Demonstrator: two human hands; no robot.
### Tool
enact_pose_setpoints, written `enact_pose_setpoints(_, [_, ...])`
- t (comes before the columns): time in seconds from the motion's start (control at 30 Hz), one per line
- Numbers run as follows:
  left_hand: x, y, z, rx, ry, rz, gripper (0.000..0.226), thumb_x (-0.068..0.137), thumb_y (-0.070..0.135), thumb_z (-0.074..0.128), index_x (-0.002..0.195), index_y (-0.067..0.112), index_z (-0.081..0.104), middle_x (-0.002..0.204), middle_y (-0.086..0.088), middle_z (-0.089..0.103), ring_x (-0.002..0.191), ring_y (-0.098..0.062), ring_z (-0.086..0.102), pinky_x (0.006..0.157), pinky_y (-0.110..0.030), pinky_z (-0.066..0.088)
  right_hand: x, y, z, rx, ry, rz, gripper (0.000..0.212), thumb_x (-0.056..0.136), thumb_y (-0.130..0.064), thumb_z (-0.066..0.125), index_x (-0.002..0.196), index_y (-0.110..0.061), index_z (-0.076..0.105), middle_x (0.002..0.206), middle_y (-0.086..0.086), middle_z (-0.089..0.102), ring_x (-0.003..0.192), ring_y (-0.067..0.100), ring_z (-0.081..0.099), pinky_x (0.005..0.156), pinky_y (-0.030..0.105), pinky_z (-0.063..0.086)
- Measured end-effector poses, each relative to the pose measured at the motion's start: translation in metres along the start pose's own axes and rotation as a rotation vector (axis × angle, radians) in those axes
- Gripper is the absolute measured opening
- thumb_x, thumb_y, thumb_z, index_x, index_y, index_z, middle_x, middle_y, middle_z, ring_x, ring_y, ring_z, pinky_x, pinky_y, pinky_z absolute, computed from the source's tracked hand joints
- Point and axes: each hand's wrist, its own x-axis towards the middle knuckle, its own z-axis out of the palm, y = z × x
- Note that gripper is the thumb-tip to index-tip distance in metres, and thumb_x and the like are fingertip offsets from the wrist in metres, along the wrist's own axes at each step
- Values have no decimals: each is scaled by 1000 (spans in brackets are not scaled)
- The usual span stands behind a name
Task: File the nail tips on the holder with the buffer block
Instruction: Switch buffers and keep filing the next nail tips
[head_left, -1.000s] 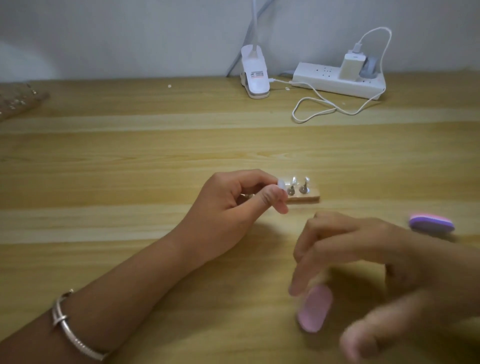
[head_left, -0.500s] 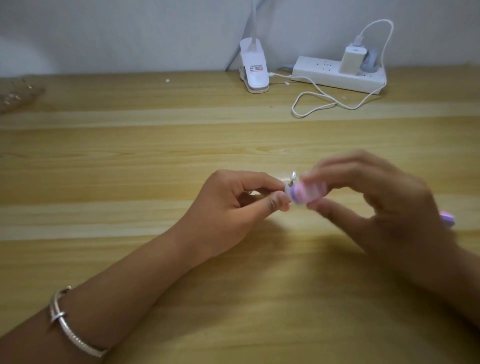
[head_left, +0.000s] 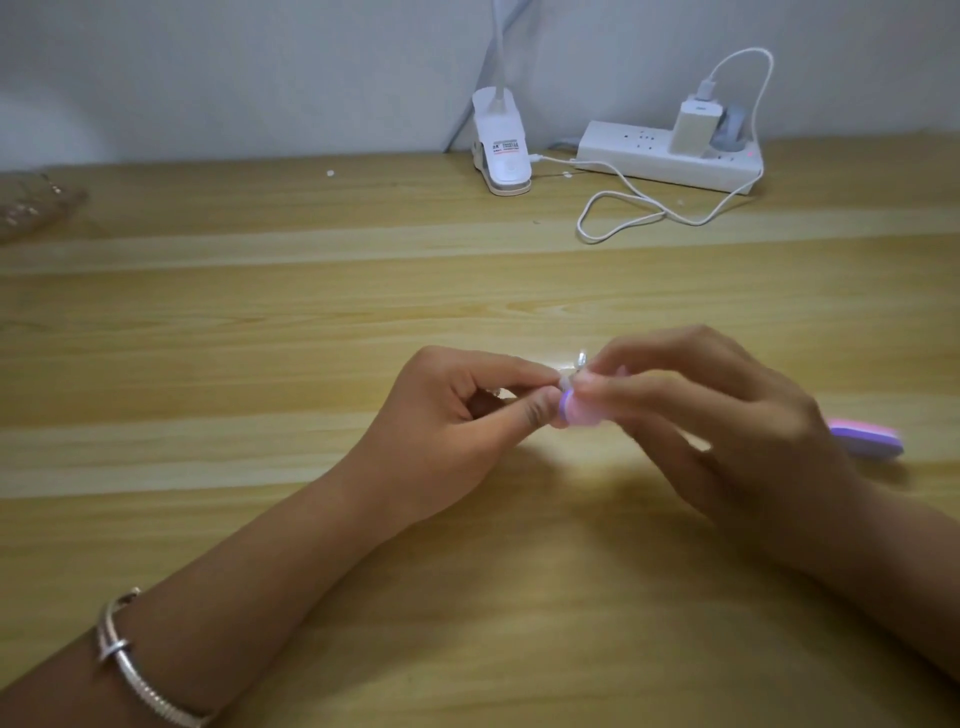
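At the middle of the wooden table (head_left: 260, 312), my left hand (head_left: 457, 431) pinches a clear nail tip (head_left: 563, 382) between thumb and forefinger. My right hand (head_left: 727, 421) grips a pink and purple buffer block (head_left: 576, 410) and holds its end against that tip. Another clear nail tip (head_left: 580, 358) on its metal peg shows just above the fingers. The wooden holder is hidden behind both hands.
A second pink and purple buffer block (head_left: 867, 439) lies on the table right of my right hand. At the back stand a white clip lamp (head_left: 501, 150), a white power strip (head_left: 670, 161) with a charger and a looped white cable (head_left: 623, 208). A clear plastic item (head_left: 31, 208) sits far left.
My right hand picked the pink buffer block up from the table in front and brought it against the nail tip at my left fingers. My left hand has stayed put.
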Motion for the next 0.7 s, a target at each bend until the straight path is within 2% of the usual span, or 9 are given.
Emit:
enact_pose_setpoints(0.07, [1,0,0,2,-2,-22,11,89,5,66,91,3,76,74,1,72,58,-1,52,51,-25,38,1,0,-2,22,66,45,20,92,1,66,112,-1,73,107,15,68,97,29,68,84,41,53])
enact_pose_setpoints(0.17, [0,2,0,-28,-38,-13,13,90,3,63,96,2,75,83,-5,73,73,-5,63,66,-20,45,-2,-8,4,38,57,-23,21,92,3,67,113,-1,72,109,15,68,99,27,68,89,35,53])
enact_pose_setpoints(0.23, [0,3,-1,-56,-38,-28,15,90,4,61,98,1,74,85,-9,74,73,-19,66,66,-33,50,-3,-7,5,4,29,-59,20,91,5,67,110,0,74,109,15,68,98,27,68,90,33,52])
enact_pose_setpoints(0.3, [-1,2,-1,-60,-25,-48,14,91,8,62,94,2,74,82,-11,74,73,-36,65,66,-50,49,-1,2,1,-18,71,7,18,90,5,68,106,-1,74,106,15,69,96,28,69,86,38,53])
enact_pose_setpoints(0.4, [-1,2,-1,-68,-28,-52,15,92,10,62,92,1,73,80,-11,74,73,-38,64,66,-54,48,0,1,-2,-2,128,41,19,89,5,69,106,-3,73,106,14,68,97,26,68,87,38,54])
enact_pose_setpoints(0.5, [-1,3,-2,-113,-36,-63,17,92,11,60,96,1,73,79,-23,69,69,-48,58,60,-60,44,-2,-10,4,-6,52,-87,20,89,6,70,106,-4,74,108,14,69,99,24,67,94,29,50])
enact_pose_setpoints(0.57, [-1,4,-3,-115,-38,-67,17,93,13,60,95,3,74,79,-21,70,68,-50,56,61,-62,43,-1,-5,3,-49,45,-82,18,88,7,71,104,-1,75,106,15,69,96,27,68,92,31,52])
enact_pose_setpoints(0.63, [-1,3,-3,-92,-36,-58,18,94,16,61,93,3,73,81,-11,73,68,-50,57,63,-63,44,1,3,-2,-76,101,-12,16,88,5,70,103,0,74,104,15,69,93,29,69,85,38,55])
enact_pose_setpoints(0.7, [-1,2,-3,-84,-42,-67,21,94,22,62,93,3,73,81,-9,74,65,-53,55,59,-64,42,2,1,-3,-66,134,9,17,88,4,71,104,-1,74,104,15,69,93,27,69,84,39,55])
